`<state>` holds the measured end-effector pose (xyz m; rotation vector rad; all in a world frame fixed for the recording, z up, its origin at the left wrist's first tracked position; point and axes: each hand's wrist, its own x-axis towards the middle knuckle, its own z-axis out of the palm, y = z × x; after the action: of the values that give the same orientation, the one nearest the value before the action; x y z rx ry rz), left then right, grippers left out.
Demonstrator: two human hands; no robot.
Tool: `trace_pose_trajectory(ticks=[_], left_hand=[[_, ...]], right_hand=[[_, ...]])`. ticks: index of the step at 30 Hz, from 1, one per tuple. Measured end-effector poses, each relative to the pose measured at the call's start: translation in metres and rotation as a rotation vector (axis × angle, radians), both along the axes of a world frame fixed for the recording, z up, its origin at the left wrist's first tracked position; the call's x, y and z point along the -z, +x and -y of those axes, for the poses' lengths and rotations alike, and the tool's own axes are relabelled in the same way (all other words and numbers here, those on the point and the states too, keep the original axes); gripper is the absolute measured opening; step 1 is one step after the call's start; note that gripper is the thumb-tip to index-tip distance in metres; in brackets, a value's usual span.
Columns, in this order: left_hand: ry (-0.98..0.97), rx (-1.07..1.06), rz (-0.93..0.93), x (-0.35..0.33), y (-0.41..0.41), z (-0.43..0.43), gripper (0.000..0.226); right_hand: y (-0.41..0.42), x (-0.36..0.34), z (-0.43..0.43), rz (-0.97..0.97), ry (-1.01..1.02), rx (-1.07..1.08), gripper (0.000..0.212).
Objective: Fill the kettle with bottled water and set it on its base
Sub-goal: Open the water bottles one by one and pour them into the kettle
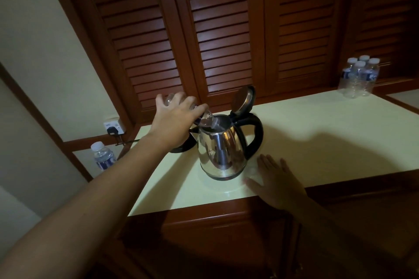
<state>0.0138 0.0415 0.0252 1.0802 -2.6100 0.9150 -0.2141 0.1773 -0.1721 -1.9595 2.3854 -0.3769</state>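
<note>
Lone bottle: a small clear plastic water bottle with a white cap and blue label (pixel 103 155) stands upright on a lower ledge at far left, well apart from the kettle.
Wall socket: a white socket with a black plug (pixel 114 129) sits on the pale wall, just left of the worktop's rear corner.
Left hand: the left hand (pixel 175 119) is wrapped around a clear plastic water bottle (pixel 205 119), holding it tilted neck-down (its base shows above the knuckles), with the neck at the kettle's open mouth.
Base: a black round kettle base (pixel 186 146) lies on the worktop just behind and left of the kettle, partly hidden by the left wrist.
Kettle: a polished stainless-steel electric kettle with a black handle (pixel 222 154) stands upright on the pale cream worktop with a red-brown wooden edge (pixel 317 154), beside the base and not on it; its hinged lid (pixel 243 99) stands raised.
Right hand: the right hand (pixel 277 183) lies flat, palm down with fingers spread, on the worktop near its front edge, just right of the kettle's foot; it holds nothing.
Spare bottles: a cluster of four clear white-capped bottles (pixel 359 76) stands at the far right rear corner.
Backdrop: dark red-brown louvred wooden doors (pixel 222 29) run behind the worktop.
</note>
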Motion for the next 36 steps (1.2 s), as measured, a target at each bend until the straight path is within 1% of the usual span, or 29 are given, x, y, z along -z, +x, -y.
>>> trace_pose_trajectory(ticks=[6,12,20,27,30,33,35,36], left_hand=[[-0.041,-0.014,0.013,0.004,-0.003,-0.001,0.081],[-0.080,-0.022,0.044,0.007,-0.005,-0.001,0.083],[-0.094,-0.028,0.059,0.005,-0.004,0.000,0.086],[-0.083,-0.054,0.027,0.006,-0.004,-0.007,0.083],[-0.063,-0.060,-0.003,0.007,-0.004,-0.009,0.086],[-0.018,-0.088,-0.067,0.007,-0.003,-0.013,0.095],[0.082,-0.119,-0.159,0.009,0.000,-0.016,0.095],[0.159,-0.130,-0.232,0.010,0.001,-0.018,0.088]], right_hand=[[-0.002,0.005,0.001,0.017,-0.031,-0.024,0.090],[-0.005,0.007,0.003,0.041,-0.038,-0.044,0.081],[-0.007,0.010,0.004,0.071,-0.050,-0.032,0.064],[-0.003,0.001,-0.001,0.133,-0.066,-0.035,0.048],[-0.002,0.000,-0.001,0.145,-0.062,-0.031,0.046],[-0.003,0.001,-0.002,0.156,-0.065,-0.023,0.047],[-0.003,0.002,-0.001,0.164,-0.072,-0.016,0.047],[-0.003,0.002,-0.002,0.166,-0.078,-0.016,0.047]])
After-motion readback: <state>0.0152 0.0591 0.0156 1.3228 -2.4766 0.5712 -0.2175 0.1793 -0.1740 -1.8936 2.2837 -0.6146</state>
